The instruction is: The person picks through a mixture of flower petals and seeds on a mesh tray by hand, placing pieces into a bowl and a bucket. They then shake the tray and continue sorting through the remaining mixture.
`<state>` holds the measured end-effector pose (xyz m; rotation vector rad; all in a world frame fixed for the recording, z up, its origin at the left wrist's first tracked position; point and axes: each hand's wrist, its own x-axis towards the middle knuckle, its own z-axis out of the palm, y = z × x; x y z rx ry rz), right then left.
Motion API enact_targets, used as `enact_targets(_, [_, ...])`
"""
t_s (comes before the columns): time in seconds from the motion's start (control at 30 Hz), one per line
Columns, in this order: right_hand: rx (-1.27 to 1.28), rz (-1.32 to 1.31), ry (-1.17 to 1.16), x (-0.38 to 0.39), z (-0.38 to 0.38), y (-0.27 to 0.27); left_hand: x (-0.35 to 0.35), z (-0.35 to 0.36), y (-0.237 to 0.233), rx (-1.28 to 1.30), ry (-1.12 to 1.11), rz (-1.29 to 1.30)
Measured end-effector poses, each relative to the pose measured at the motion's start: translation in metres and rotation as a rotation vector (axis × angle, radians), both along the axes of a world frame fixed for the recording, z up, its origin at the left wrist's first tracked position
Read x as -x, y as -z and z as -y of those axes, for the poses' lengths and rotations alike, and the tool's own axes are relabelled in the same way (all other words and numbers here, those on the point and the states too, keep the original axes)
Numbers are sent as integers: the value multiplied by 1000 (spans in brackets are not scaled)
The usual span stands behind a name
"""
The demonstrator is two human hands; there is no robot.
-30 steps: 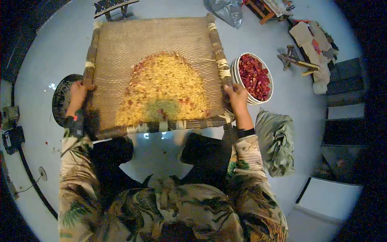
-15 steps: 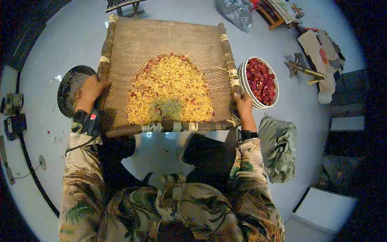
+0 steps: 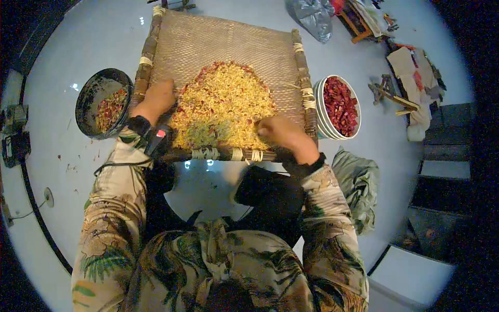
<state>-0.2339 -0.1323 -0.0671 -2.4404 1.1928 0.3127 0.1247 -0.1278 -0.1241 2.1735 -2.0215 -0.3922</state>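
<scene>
A woven tray point(image 3: 218, 36) with a wooden frame lies tilted across my lap. On its mesh is a heap of yellow seeds point(image 3: 223, 99) mixed with red flakes, with a grey-green patch near the front edge. Over the tray's left side, my left hand point(image 3: 159, 99) has its fingers curled beside the heap. My right hand point(image 3: 283, 134) is at the heap's lower right edge, fingers bent down and closed at the seeds. What either hand holds, if anything, is hidden.
To the left stands a black pan point(image 3: 86, 106) with reddish scraps. White stacked buckets point(image 3: 323, 122) with dried red chili pieces point(image 3: 340, 106) stand at the right. A crumpled green sack point(image 3: 356, 182), a grey plastic bag point(image 3: 314, 18) and a small wooden stand point(image 3: 390, 93) lie further out.
Both hands have let go of the tray's side rails and moved inward over the mesh, the right one to the seeds. The tray appears slightly higher and further right in view.
</scene>
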Motion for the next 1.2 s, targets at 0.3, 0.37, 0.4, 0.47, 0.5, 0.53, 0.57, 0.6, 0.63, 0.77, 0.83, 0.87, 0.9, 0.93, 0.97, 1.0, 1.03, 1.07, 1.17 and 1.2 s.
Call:
enact_targets(0.3, [55, 311, 382, 0, 36, 37, 9, 13, 25, 183, 66, -275])
enact_targets(0.37, [95, 446, 525, 17, 44, 34, 4, 24, 23, 247, 78, -312])
enact_targets(0.4, [117, 345, 517, 27, 46, 35, 8, 24, 9, 251, 69, -312])
enact_targets(0.47, [152, 146, 497, 42, 48, 36, 18, 11, -31, 256, 46, -307])
enact_targets(0.5, [133, 172, 478, 47, 46, 42, 24, 6, -41, 333, 8, -282])
enact_targets(0.53, [106, 115, 471, 55, 48, 57, 28, 1, -51, 366, 1, -271])
enact_targets(0.57, [77, 58, 464, 61, 51, 72, 32, -3, -61, 397, -7, -260])
enact_targets(0.6, [46, 1, 457, 63, 52, 80, 37, -9, -72, 426, -15, -249])
enact_targets(0.63, [67, 11, 417, 59, 43, 66, 44, -17, -86, 453, -30, -299])
enact_targets(0.77, [230, -169, 354, 63, 57, 104, 67, -45, -104, 424, -86, -374])
enact_targets(0.83, [201, -100, 443, 50, 56, 88, 66, -49, -95, 356, -56, -323])
enact_targets(0.87, [213, -92, 443, 43, 55, 80, 62, -49, -93, 298, -43, -240])
enact_targets(0.9, [224, -84, 443, 38, 56, 74, 57, -50, -94, 238, -29, -156])
enact_targets(0.93, [234, -77, 444, 32, 57, 71, 54, -50, -95, 177, -14, -74])
enact_targets(0.97, [250, -58, 459, 27, 60, 69, 53, -49, -95, 172, -17, -64])
enact_targets(1.0, [265, -38, 474, 24, 66, 72, 51, -49, -96, 166, -21, -53])
enact_targets(1.03, [280, -18, 491, 22, 72, 75, 49, -48, -95, 160, -23, -42])
enact_targets(1.07, [285, -84, 498, 16, 83, 77, 47, -46, -95, 149, -23, -39])
enact_targets(1.17, [302, -141, 560, 6, 122, 98, 44, -41, -97, 137, -29, -24])
enact_targets(1.2, [297, -127, 533, -2, 125, 91, 43, -40, -101, 144, -35, -18])
